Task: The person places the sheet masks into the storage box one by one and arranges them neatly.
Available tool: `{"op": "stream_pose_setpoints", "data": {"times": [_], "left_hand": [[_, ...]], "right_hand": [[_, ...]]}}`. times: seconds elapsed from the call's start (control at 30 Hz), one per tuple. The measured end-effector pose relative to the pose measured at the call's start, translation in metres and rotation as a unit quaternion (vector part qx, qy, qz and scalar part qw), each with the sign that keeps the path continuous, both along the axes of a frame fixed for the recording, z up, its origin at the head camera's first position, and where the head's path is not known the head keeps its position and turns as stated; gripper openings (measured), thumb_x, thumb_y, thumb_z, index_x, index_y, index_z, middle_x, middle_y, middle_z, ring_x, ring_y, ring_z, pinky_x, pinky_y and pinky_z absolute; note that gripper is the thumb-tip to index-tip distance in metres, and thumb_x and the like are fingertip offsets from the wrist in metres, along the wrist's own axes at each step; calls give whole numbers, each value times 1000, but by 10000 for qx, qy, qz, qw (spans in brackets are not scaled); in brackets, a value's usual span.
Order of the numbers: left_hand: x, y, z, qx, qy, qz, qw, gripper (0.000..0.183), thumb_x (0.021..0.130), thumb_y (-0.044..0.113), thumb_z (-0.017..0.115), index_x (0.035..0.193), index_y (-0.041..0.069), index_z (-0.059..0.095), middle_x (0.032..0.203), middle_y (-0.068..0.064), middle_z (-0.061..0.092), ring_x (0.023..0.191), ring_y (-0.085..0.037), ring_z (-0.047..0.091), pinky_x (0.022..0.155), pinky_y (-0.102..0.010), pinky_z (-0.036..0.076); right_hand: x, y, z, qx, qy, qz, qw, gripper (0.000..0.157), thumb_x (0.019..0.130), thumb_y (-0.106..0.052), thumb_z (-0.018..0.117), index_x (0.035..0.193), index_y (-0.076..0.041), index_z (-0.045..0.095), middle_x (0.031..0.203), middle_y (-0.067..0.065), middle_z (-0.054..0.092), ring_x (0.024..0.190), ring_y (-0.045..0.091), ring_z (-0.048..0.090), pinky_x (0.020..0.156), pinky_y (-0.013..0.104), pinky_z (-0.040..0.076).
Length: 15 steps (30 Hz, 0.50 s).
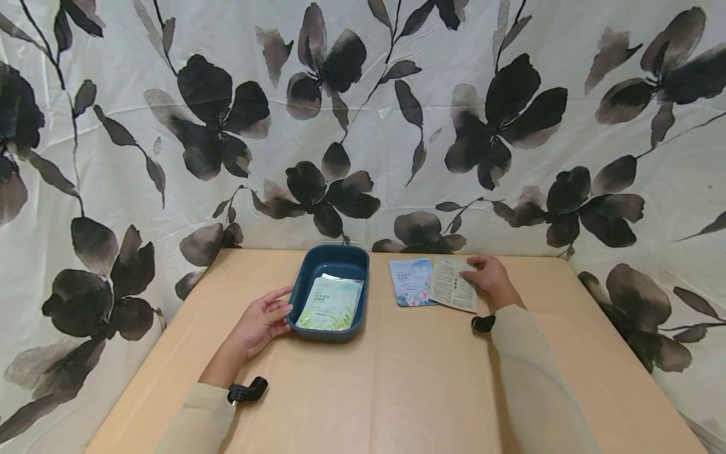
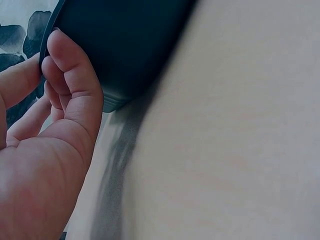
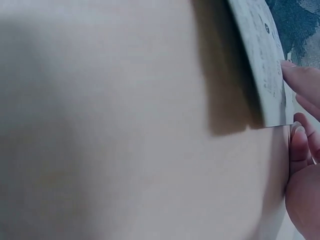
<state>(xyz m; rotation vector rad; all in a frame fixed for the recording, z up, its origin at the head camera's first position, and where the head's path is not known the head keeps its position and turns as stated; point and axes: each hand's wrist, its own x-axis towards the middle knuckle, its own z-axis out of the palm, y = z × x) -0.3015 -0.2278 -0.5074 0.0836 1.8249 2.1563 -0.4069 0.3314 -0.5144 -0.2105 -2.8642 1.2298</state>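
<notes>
A dark blue rectangular tub [image 1: 331, 336] stands at the table's back, with pale green printed packets [image 1: 331, 302] stacked inside. My left hand [image 1: 263, 321] grips the tub's left rim, fingers bent against the wall in the left wrist view [image 2: 70, 90]. To the right, my right hand [image 1: 490, 280] pinches the right edge of a cream packet [image 1: 454, 284] covered in small print. In the right wrist view that packet [image 3: 262, 65] is tilted, casting a shadow on the table. A blue flowered packet [image 1: 411, 282] lies just left of it, partly overlapped by it.
The light wooden table [image 1: 368, 391] runs to a white cloth [image 1: 363, 126] with dark flowers that hangs behind it. Black bands with small devices sit on the left wrist [image 1: 247, 391] and the right wrist [image 1: 483, 324].
</notes>
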Motion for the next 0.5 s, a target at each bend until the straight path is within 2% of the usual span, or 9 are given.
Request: {"op": "stream_pose_setpoints", "data": {"times": [0.33,0.5], "left_hand": [[1,0,-1,3,-24,1,10000,69,100,13,67,160,11,34,103,-2,64,75,-14,65,72,-24,59],[1,0,0,-71,3,-2,10000,69,99,14,68,159,11,34,104,-2,64,76,-14,65,72,-24,59]], "right_hand": [[1,1,4,-239,-420,193,9986,62,95,-22,73,146,6,49,152,28,45,140,44,42,121,57,31],[1,1,6,-412,-574,188,9973,63,96,-20,73,147,6,47,152,28,44,137,42,42,121,57,31]]}}
